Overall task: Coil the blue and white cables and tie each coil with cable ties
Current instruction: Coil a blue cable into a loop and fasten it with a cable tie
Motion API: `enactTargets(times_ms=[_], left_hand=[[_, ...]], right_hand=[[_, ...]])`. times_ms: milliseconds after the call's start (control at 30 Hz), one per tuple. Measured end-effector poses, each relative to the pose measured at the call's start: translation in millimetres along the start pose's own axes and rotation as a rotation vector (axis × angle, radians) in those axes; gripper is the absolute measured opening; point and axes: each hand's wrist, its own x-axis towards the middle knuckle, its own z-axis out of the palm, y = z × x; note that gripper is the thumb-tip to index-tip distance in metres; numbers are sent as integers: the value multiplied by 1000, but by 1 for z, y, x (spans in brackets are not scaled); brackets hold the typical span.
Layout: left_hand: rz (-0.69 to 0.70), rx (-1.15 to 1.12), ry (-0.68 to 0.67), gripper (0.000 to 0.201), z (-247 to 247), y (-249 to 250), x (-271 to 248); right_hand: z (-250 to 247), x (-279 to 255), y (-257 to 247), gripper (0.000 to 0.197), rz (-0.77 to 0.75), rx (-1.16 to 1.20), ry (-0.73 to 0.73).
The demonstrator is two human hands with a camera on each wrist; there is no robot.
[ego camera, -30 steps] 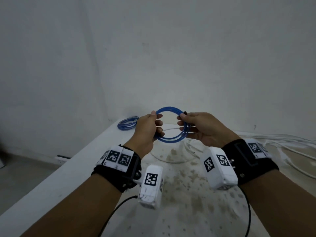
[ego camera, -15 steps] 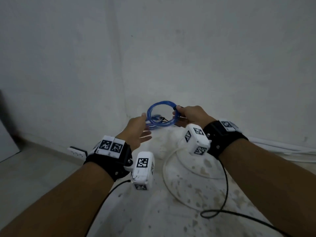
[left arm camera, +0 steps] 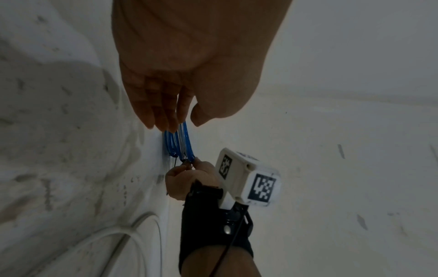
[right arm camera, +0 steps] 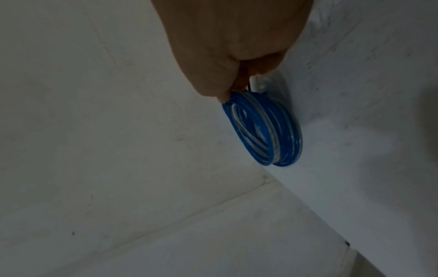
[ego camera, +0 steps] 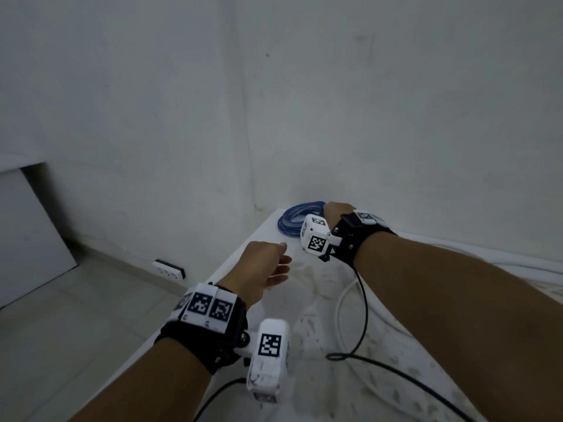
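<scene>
A tied blue cable coil (right arm camera: 258,131) hangs on edge from my right hand (right arm camera: 227,95), which pinches it at the rim by a dark tie. It touches a second blue coil (ego camera: 289,223) lying in the far left corner of the white table (ego camera: 316,330). In the head view my right hand (ego camera: 333,210) is over that corner. My left hand (ego camera: 280,263) hovers nearer, fingers straight and holding nothing; in the left wrist view its fingertips (left arm camera: 166,120) point at the blue coils (left arm camera: 180,144). A loose white cable (ego camera: 338,309) loops on the table.
Two white walls meet right behind the table's corner. A black sensor lead (ego camera: 364,315) runs over the stained tabletop from my right wrist. A white socket strip (ego camera: 169,269) lies on the floor to the left, below the table's left edge. More white cable (ego camera: 487,254) lies along the back wall.
My left hand let go of the blue coil and opened. My right hand carried the coil away to the far left corner and lowered it onto the other blue coil.
</scene>
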Motion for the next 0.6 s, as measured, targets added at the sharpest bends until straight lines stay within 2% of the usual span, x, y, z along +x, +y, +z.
enactTargets(times_ms=[100, 167, 267, 400, 467, 500, 600], left_hand=[[-6, 8, 3, 24, -1, -1, 2], [-14, 9, 3, 23, -2, -2, 2], [-25, 18, 9, 21, -2, -3, 1], [-24, 32, 5, 22, 1, -3, -5], [-17, 38, -3, 23, 5, -2, -10], [-9, 42, -11, 24, 9, -1, -14], [25, 68, -55, 24, 25, -1, -29]], right_hand=[[6, -1, -1, 30, 11, 0, -26], [2, -3, -3, 22, 12, 54, -45], [-4, -7, -4, 37, 20, 198, -30], [-3, -22, 1, 30, 95, 345, 23], [-5, -39, 9, 34, 166, 494, 21], [-8, -49, 12, 33, 206, 677, 56], [-18, -87, 29, 9, 426, 1285, 153]])
